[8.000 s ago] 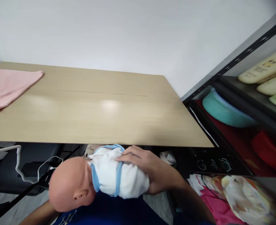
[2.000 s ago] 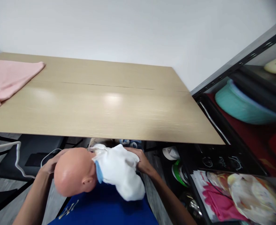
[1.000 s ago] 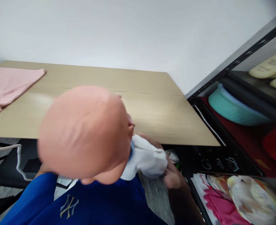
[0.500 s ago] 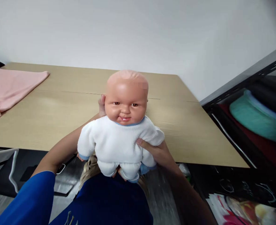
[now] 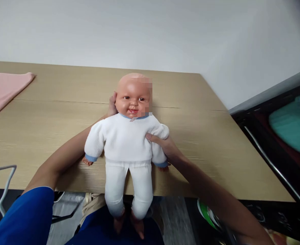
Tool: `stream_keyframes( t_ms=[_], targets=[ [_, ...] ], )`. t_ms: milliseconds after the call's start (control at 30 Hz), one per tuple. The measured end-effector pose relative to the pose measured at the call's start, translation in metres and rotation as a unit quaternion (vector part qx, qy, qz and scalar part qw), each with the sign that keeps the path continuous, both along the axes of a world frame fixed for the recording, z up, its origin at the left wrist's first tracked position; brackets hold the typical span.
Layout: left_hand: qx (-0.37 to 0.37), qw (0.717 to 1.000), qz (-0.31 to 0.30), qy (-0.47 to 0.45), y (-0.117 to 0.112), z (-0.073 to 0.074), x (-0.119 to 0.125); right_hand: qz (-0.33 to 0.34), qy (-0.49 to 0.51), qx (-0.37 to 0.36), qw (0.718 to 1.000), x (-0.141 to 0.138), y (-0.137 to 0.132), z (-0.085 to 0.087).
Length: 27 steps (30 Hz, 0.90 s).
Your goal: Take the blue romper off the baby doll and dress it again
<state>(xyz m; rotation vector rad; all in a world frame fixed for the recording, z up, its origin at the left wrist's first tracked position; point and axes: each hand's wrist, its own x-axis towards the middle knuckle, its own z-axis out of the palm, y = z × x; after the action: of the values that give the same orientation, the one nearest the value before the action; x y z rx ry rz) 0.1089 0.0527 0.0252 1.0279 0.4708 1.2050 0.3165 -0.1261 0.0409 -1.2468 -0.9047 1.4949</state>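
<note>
A baby doll [image 5: 127,143] in a white fleece suit with blue cuffs faces me over the wooden table [image 5: 190,136], its legs hanging past the near edge. My left hand [image 5: 112,106] is behind the doll's head, only the fingertips showing beside its ear. My right hand [image 5: 162,145] grips the doll's side under its arm, thumb across the chest. Both hands hold the doll upright.
A pink cloth [image 5: 2,92] lies at the table's far left. A dark metal shelf [image 5: 274,136] stands to the right, with a teal basin [image 5: 292,127] in it. A white cable [image 5: 4,183] hangs at the lower left.
The doll was lying across my lap, then was lifted and turned to face me. It now is further out over the table with its legs stretched down.
</note>
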Motion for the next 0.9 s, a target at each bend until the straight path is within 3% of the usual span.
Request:
stream_keyframes(
  t_ms=[100,333,533,633,767,900],
  targets=[
    [0.004,0.999,0.035,0.001,0.024,-0.009,-0.003,-0.001,0.020,-0.020,1.000,0.000,0.020,-0.003],
    [0.023,0.998,0.040,0.033,0.069,-0.023,-0.022,0.011,0.022,-0.040,0.999,0.022,0.043,-0.019],
    [-0.028,0.998,-0.046,0.043,0.090,-0.016,-0.021,0.031,-0.096,0.059,0.993,0.034,0.045,-0.031],
    [-0.034,0.996,-0.078,0.035,0.108,-0.017,-0.023,0.008,-0.231,0.129,0.964,0.034,0.043,-0.040],
    [-0.035,0.994,-0.096,0.034,0.125,-0.027,-0.030,-0.018,-0.405,0.175,0.897,0.038,0.037,-0.052],
    [-0.033,0.992,-0.117,0.038,0.127,-0.034,-0.036,-0.015,-0.461,0.196,0.865,0.042,0.033,-0.056]
  ],
)
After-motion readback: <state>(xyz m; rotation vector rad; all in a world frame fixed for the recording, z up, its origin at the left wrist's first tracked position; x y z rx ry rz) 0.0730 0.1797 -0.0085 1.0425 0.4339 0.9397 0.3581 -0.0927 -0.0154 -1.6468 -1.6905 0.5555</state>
